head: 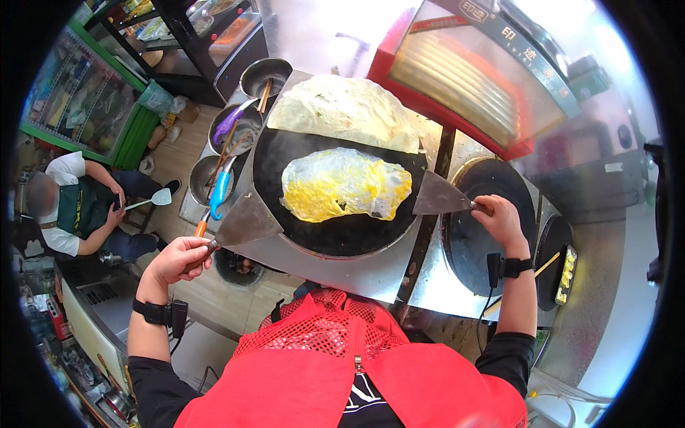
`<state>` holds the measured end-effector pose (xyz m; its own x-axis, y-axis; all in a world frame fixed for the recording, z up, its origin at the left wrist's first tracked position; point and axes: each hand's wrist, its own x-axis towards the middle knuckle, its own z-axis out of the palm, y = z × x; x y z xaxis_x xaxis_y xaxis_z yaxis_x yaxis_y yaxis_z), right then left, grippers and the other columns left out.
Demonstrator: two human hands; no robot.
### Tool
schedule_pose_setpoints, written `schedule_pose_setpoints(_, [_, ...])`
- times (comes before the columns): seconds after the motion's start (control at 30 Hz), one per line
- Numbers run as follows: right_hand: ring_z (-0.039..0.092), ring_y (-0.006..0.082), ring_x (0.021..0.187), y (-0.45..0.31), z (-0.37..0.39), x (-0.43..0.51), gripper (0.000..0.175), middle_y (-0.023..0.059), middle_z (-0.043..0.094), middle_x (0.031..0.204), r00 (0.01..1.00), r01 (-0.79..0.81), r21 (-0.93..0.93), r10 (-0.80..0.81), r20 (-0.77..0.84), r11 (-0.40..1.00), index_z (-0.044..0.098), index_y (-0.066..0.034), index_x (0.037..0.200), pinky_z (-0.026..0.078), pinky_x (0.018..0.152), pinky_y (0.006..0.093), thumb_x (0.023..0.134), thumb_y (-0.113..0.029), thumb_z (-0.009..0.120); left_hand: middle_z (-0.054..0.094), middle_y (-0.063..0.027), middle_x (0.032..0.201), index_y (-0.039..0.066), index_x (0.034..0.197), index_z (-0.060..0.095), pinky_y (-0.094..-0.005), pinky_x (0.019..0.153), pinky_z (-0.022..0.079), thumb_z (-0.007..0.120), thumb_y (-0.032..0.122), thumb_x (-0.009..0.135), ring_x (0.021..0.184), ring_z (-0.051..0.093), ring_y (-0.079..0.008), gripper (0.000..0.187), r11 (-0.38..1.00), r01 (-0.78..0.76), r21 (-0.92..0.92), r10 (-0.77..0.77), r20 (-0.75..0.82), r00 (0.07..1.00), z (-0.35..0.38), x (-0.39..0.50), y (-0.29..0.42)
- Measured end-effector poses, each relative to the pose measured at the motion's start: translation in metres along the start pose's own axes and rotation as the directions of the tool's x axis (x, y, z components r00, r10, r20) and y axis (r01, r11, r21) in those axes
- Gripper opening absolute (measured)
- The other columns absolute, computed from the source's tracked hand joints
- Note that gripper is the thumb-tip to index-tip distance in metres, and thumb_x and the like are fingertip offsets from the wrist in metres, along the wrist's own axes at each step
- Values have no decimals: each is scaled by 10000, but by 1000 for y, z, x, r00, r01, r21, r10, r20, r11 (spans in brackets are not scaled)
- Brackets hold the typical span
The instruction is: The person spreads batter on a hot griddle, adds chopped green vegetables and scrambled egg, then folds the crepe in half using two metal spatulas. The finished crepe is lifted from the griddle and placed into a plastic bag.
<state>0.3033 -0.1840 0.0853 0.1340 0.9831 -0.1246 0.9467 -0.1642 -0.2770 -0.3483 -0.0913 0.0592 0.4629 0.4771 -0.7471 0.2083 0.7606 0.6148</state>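
My left hand (183, 260) grips the handle of a triangular metal spatula (248, 219), whose blade reaches the lower left rim of a round black griddle (342, 243). In my right hand (499, 218) is a second triangular metal spatula (440, 195), its wide edge at the griddle's right side. Between the two blades, an egg-covered crepe (342, 182), yellow and white, lies folded on the griddle. A larger pale crepe (342, 109), folded over, rests across the griddle's far edge and the metal counter behind it. Neither blade plainly touches the egg-covered crepe.
Metal bowls (200, 174) with brushes and chopsticks stand left of the griddle. A second round griddle (488, 235) is at the right, below a red-framed glass display case (455, 80). A seated person (88, 203) holds a phone and a light-coloured swatter at the far left.
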Motion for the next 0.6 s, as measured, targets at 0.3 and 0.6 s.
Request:
schedule_pose_setpoints(0.3, [605,292,856,-26,-28,62,153,82,610,792,951,305,-334,-301,66,892,724,-137,831,487,738,416,690,-190,751,635,-47,789,28,1198,598,-199,396,306,559,158,987,468,438,-68,252,999,21,25,-21,0,1000,9,2,4])
schedule_pose_setpoints(0.6, [581,233,870,-70,-39,121,30,28,576,776,865,479,-529,-480,148,700,705,-173,742,454,750,371,712,-173,709,626,-40,801,22,1228,580,-203,412,318,552,144,980,488,453,-67,277,1000,15,26,-16,18,1000,15,-11,-12])
